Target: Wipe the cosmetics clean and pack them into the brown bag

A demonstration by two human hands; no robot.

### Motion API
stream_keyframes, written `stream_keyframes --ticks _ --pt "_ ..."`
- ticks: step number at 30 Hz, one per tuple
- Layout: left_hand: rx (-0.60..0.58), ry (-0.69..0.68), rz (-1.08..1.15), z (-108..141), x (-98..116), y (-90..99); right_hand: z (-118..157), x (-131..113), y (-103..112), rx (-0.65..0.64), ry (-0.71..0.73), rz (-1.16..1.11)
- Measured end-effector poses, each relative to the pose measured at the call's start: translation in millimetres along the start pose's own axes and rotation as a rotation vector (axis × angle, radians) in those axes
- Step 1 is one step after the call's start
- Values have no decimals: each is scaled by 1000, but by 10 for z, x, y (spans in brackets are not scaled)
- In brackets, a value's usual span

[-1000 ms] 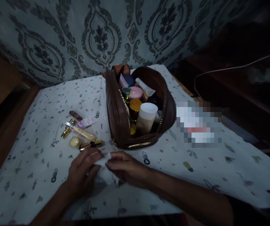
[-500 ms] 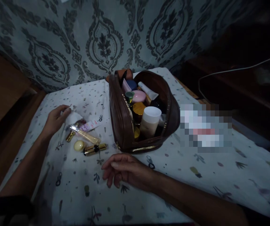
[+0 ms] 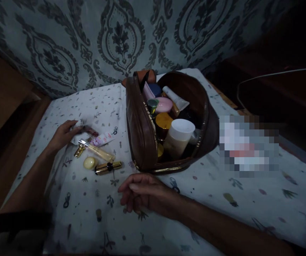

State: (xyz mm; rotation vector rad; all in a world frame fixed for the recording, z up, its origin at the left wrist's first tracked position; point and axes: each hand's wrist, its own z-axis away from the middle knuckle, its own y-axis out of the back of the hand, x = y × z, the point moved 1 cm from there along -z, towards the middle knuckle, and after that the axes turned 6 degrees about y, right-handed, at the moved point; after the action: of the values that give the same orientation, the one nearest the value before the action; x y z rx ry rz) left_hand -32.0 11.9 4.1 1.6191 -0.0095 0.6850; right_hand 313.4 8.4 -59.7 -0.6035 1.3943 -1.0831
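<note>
My left hand point(image 3: 63, 135) is closed on a crumpled white tissue point(image 3: 75, 139) at the left of the cloth. Beside its fingertips lies a small dark reddish item point(image 3: 91, 131), partly hidden. A pink-and-white tube point(image 3: 103, 138), a clear-capped yellowish tube point(image 3: 98, 150), a small gold tube point(image 3: 79, 150), a round cream-yellow container point(image 3: 89, 163) and a black-and-gold lipstick tube point(image 3: 108, 167) are grouped close by. Palm partly turned up, my right hand point(image 3: 147, 193) rests open with loosely bent fingers, holding nothing, in front of a brown toiletry bag point(image 3: 140, 142).
The unzipped bag holds a white-capped bottle point(image 3: 180, 138), an amber jar point(image 3: 163, 124), a pink oval container point(image 3: 164, 105) and a white tube point(image 3: 175, 97). A blurred-out item point(image 3: 248, 145) lies to the right. Patterned wall point(image 3: 121, 39) stands behind; a cable point(image 3: 275, 74) hangs at right.
My left hand has drawn the white tissue leftward and bunched it, baring more of the dark reddish item. My right hand keeps its pose. The view has shifted slightly, so the bag appears farther right.
</note>
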Motion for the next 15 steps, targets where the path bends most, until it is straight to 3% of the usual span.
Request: stream_keyframes --ticks 5,8,11,15 --pt "91 86 -75 527 -48 -22 11 -7 -10 3 -6 -6" --pt "52 -7 -121 795 -103 -159 16 1 -14 -4 -14 -5" --pt "106 -168 -290 898 -140 -313 6 24 -7 -32 -7 7" --pt "183 -252 -446 852 -184 -414 -3 51 3 -54 5 43"
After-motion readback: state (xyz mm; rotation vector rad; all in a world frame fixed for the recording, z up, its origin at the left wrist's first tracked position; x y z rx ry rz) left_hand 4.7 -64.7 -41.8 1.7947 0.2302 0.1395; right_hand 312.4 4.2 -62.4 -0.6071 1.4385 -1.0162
